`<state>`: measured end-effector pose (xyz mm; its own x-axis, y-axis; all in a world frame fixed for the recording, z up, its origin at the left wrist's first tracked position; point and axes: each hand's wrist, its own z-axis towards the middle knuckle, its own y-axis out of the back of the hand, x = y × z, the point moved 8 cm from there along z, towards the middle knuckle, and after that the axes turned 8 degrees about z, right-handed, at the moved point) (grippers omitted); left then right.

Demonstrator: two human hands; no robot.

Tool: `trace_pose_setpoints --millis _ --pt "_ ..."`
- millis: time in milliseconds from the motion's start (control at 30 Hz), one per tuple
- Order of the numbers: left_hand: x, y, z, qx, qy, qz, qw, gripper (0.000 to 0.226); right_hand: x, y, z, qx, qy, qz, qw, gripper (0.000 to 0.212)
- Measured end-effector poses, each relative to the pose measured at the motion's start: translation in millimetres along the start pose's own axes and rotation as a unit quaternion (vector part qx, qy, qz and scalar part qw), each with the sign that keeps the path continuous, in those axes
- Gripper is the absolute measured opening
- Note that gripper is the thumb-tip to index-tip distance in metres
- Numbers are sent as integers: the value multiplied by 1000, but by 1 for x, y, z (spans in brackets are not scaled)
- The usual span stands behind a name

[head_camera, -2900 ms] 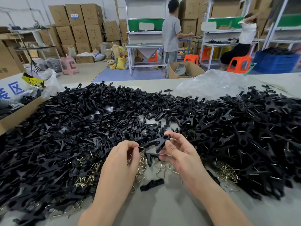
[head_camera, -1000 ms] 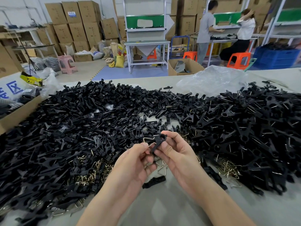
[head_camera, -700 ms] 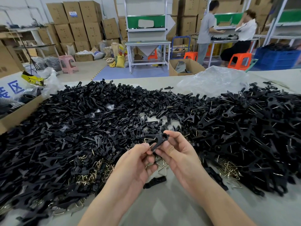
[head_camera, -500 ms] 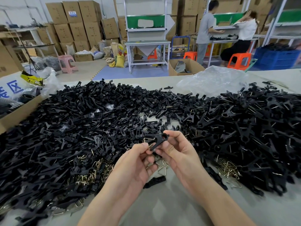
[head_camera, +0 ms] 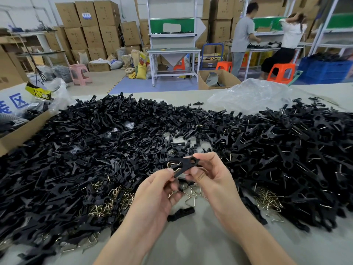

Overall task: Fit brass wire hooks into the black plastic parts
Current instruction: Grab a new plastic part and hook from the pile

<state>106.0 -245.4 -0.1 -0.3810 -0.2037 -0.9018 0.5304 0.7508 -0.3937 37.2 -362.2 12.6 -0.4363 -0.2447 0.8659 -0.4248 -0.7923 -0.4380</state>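
A workshop with stacked cartons stands behind the grey table (head_camera: 191, 238). Above its near middle, the left hand (head_camera: 158, 190) and the right hand (head_camera: 210, 175) both pinch one black plastic part (head_camera: 188, 163), and a brass wire hook (head_camera: 172, 166) sits partly in it, so this piece seems nearly fitted. The right heap (head_camera: 296, 150) shows wires and is probably done. The left heap (head_camera: 86, 150) looks bare, so much work remains. Loose hooks (head_camera: 112, 197) wait beside it. The cardboard box (head_camera: 23, 131) at the left edge holds grey items that I cannot identify.
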Motion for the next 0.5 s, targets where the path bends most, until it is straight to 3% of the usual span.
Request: trace_pose_setpoints --millis 67,200,267,333,500 --pt "0 3 -1 -12 -5 20 1000 17 0 0 -1 3 1 -6 1000 21" --pt "-3 4 -1 -14 -27 41 999 17 -2 -4 -2 20 0 -27 999 22" --pt "-4 1 -1 10 -20 39 999 10 -2 -4 -1 20 -7 -15 1000 19" --pt "-4 -5 -2 55 -7 48 997 18 -3 -4 -1 27 -24 22 999 20" --pt "-5 -17 -8 114 -22 59 992 19 -10 -25 -8 117 -88 114 983 25"
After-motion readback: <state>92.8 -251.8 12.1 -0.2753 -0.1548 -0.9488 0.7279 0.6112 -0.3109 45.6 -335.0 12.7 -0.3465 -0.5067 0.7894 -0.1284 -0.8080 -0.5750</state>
